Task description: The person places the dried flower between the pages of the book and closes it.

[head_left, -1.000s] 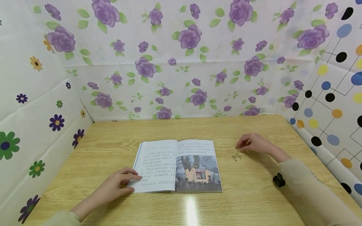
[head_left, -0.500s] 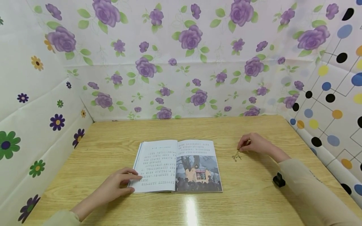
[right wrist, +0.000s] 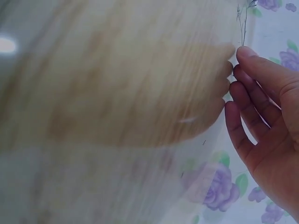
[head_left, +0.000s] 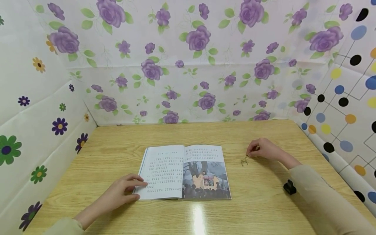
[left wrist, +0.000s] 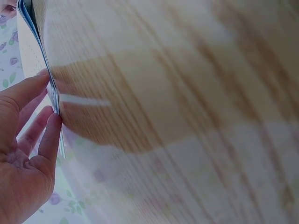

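Observation:
An open book (head_left: 164,166) lies on the wooden table, text on its left page and a picture with text on its right. My left hand (head_left: 118,192) rests at the book's lower left edge, fingers extended onto the page. In the left wrist view, fingertips and thumb touch the edge of the book (left wrist: 35,28). Right of the book, my right hand (head_left: 265,149) pinches a thin, dried-looking plant sprig (head_left: 244,161) between thumb and fingers. The right wrist view shows the sprig's fine stems (right wrist: 243,23) rising past the thumb.
A small black clip-like object (head_left: 289,187) sits on the table (head_left: 164,133) beside the right sleeve (head_left: 317,192). Flower-printed sheeting (head_left: 188,75) stands behind the table and on the left. Dotted sheeting (head_left: 343,114) borders the right side.
My right fingertips have shifted very slightly to the right, and the sprig's loose end has lifted a little. The left hand and the book have stayed in place.

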A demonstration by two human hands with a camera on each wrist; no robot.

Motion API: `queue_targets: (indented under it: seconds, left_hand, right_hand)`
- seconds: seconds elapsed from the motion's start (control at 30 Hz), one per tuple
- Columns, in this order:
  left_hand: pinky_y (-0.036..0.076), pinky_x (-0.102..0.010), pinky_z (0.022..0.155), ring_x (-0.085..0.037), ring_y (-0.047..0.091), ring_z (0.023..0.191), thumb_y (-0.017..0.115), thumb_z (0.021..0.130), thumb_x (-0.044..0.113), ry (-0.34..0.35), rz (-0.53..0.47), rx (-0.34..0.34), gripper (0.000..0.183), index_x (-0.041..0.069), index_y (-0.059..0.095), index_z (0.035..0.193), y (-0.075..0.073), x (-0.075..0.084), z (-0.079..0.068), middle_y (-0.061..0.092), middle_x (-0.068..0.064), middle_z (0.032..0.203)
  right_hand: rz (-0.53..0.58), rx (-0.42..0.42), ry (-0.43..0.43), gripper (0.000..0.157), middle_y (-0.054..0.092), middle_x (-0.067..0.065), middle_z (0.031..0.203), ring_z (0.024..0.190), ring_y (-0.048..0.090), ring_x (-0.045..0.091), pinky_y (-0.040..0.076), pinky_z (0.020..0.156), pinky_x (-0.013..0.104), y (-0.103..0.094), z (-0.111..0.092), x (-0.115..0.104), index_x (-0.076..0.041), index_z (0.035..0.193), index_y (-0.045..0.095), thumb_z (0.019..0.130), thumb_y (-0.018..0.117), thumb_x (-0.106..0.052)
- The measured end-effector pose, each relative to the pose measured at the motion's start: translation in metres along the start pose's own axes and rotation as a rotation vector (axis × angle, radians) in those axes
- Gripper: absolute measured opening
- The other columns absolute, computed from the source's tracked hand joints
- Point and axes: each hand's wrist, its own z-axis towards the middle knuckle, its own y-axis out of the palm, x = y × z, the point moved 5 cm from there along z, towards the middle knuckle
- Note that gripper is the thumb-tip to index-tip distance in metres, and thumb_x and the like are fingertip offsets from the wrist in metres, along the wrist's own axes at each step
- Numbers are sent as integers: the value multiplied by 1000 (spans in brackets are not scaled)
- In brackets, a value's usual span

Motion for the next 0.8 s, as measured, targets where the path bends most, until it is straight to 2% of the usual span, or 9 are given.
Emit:
queue_targets:
  seconds: [0.23,0.4,0.8]
  left_hand:
    - [57,-28,85,-24,60,111,79,83,17,6,13,7,38,24,72,120,0,-1,0,61,-2,125]
    - [57,-28,85,-23,60,110,79,83,16,14,11,10,39,23,72,121,-1,0,-1,61,-3,125]
    - [57,-26,84,-21,60,108,78,83,15,12,3,9,38,22,72,120,-2,0,-1,61,-3,125]
  right_hand:
    - [-1,-18,-4,4,71,-5,88,79,64,6,55,72,25,-4,5,-10,-18,90,74,92,70,-19]
    - [-10,-33,-15,5,71,-3,89,81,65,7,55,73,26,-11,11,-18,-17,92,73,93,69,-15]
    - [-13,-64,-52,6,72,-4,91,84,66,8,56,77,27,-17,33,-46,-15,95,74,94,68,-18]
